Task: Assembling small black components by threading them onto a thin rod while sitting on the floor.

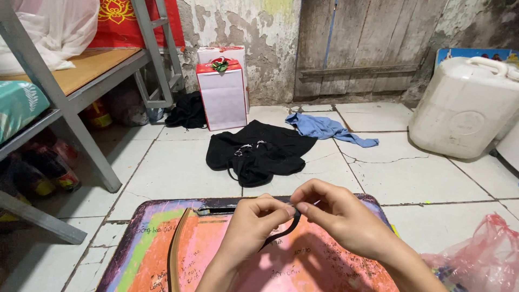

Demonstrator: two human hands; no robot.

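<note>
both hands meet over the colourful board (162,238), left hand (254,224) and right hand (340,216) pinched together on the upper end of a thin black strap (281,233), perhaps a cord, which trails down-left toward the left wrist, nearer that hand.

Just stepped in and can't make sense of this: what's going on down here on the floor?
A person sits over a small colourful table on a tiled floor. The left hand and right hand meet above it, both pinching a thin black strap that hangs down between them. A brown belt lies along the table's left side. Beyond, black clothing and a blue cloth lie on the tiles, with a white jerrycan to the right.
</note>
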